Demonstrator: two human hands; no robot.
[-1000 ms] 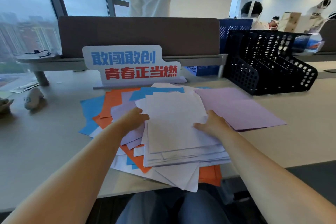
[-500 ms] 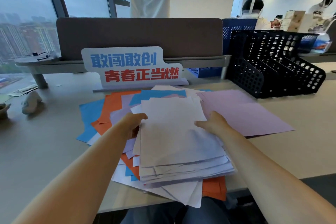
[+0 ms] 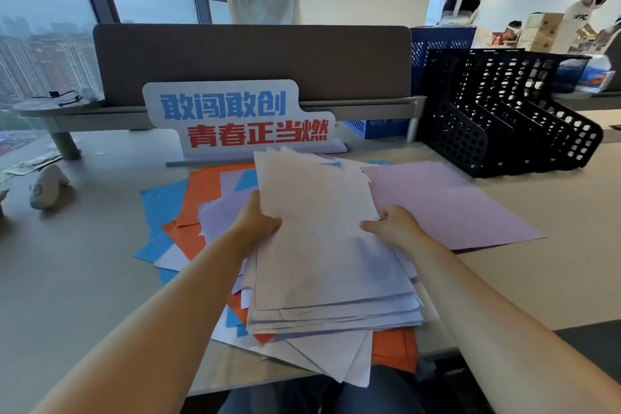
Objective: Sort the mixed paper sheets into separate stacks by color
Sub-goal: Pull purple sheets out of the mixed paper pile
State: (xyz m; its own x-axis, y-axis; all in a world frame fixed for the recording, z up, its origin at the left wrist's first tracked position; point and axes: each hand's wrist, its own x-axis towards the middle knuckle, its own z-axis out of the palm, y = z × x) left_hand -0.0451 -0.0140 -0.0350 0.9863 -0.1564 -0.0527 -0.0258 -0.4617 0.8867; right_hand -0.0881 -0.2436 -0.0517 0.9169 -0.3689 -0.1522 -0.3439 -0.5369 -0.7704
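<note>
Left hand point(image 3: 258, 225) and right hand point(image 3: 393, 228) grip the white paper stack point(image 3: 322, 245) mid-frame, maybe lifted. Keep it flat so nothing slides.

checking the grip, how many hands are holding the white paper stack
2. The left hand grips the white stack at its left edge, the right hand at its right edge; fingers underneath are hidden.
</note>
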